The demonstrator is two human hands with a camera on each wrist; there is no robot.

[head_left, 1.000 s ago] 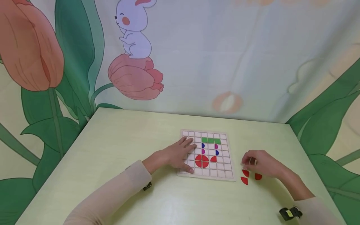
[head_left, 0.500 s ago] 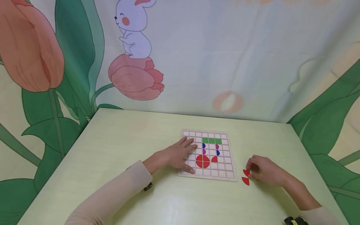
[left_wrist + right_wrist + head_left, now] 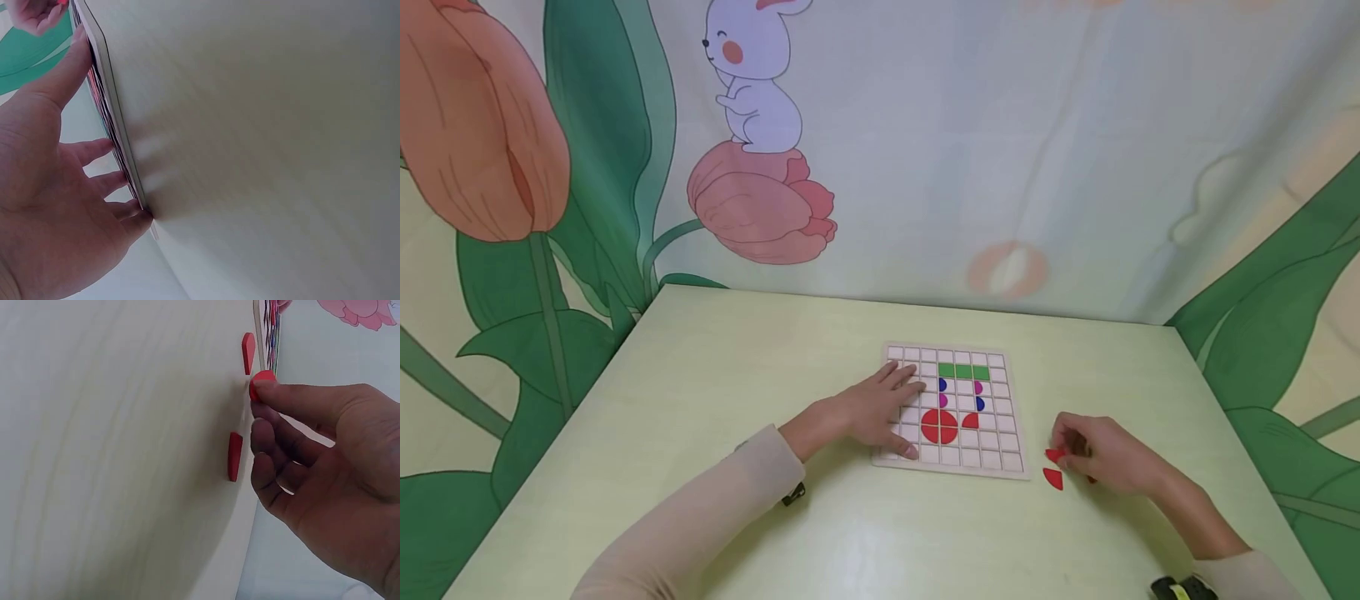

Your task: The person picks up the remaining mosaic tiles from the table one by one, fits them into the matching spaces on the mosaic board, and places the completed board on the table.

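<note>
My left hand [image 3: 876, 412] lies with spread fingers on the left side of a white gridded board [image 3: 992, 461]; its thumb is near the front edge. On the board are green squares [image 3: 964, 372], blue half-circles [image 3: 980, 404], magenta half-circles [image 3: 977, 388], a full circle of red quarters [image 3: 931, 418] and one separate red quarter [image 3: 972, 422]. Right of the board, my right hand [image 3: 1108, 450] pinches a red quarter-circle piece [image 3: 262, 380] between thumb and forefinger. A second red quarter [image 3: 1053, 479] lies just in front of it. Another red piece [image 3: 234, 456] lies beneath the curled fingers, mostly hidden in the head view.
The pale table [image 3: 760, 350] extends round the board and ends at a curtain [image 3: 910, 167] printed with a rabbit and tulips. A dark wrist strap [image 3: 1183, 588] shows at the right sleeve.
My right hand first moved right and down over the rightmost red piece, then slightly left to the upper red piece, now in its pinch. The left hand stays on the board.
</note>
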